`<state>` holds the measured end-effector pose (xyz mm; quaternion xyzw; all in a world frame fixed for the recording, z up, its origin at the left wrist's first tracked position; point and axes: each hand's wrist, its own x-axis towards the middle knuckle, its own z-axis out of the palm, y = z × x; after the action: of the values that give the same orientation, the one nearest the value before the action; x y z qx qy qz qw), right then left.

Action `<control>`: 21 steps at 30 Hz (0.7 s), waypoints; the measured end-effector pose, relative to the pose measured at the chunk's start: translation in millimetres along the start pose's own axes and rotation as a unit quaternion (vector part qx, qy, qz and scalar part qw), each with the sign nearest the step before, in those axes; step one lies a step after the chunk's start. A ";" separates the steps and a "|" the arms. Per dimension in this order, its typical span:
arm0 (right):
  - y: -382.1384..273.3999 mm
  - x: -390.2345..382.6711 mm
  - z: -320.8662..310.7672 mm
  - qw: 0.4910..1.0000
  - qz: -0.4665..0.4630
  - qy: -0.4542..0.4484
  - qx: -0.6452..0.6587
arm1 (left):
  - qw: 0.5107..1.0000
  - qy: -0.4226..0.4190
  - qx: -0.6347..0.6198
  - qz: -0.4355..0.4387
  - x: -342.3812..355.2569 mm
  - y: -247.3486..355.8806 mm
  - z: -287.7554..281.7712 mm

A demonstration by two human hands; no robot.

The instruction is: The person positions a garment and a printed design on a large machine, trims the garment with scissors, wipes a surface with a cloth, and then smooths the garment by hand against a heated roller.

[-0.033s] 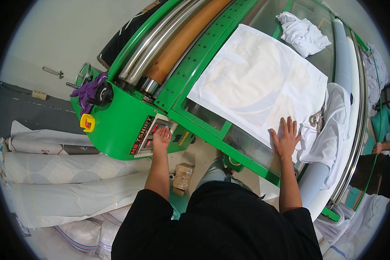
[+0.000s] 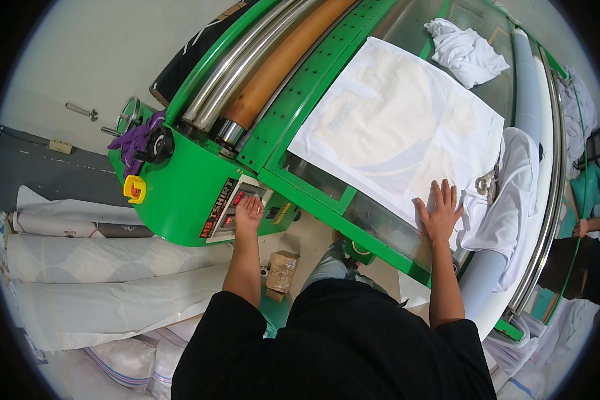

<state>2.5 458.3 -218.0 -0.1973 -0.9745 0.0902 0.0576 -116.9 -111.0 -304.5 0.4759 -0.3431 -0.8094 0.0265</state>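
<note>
head view, nothing visibly shifts between the frame just before and this one: the right hand [image 2: 440,212], the left hand [image 2: 249,212] and the white sheet [image 2: 380,113] all keep their places. my judgement is that the work stands at the same point, one hand steadying the sheet while the other attends to the controls.

the right hand lies palm down with fingers and thumb spread, resting on the near edge of the sheet and pinching nothing. the left hand has its fingers loosely extended side by side, slightly bent, at the control panel [image 2: 249,183]; no held thing shows, and i cannot tell whether a fingertip touches a button.

counting: one flat sheet, stretching ahead and to the left of the right hand over the bed [image 2: 380,223], with faint marks showing through. two red-lit displays [image 2: 229,220], just left of the left hand's fingers. two crumpled white cloths: the bunched cloth [image 2: 467,55] well ahead of the right hand, the draped cloth [image 2: 507,193] just to its right. one small metal object [image 2: 488,187] lies ahead and right of that hand, too unclear to identify. one brown roller [image 2: 283,70] and two shiny rollers [image 2: 243,57] run ahead of the left hand. one yellow-ringed red button [image 2: 135,191] and one purple cloth [image 2: 135,143] sit farther left of it. one cardboard box [image 2: 282,272] stands below, to its right.
</note>
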 end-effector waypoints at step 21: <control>-0.3 0.3 -0.5 1.000 0.004 0.000 0.005 | 1.000 -0.014 0.002 0.003 1.7 0.6 -4.7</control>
<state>2.2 458.2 -217.4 -0.2006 -0.9732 0.0955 0.0586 -114.3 -114.6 -306.9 0.4633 -0.3464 -0.8154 0.0235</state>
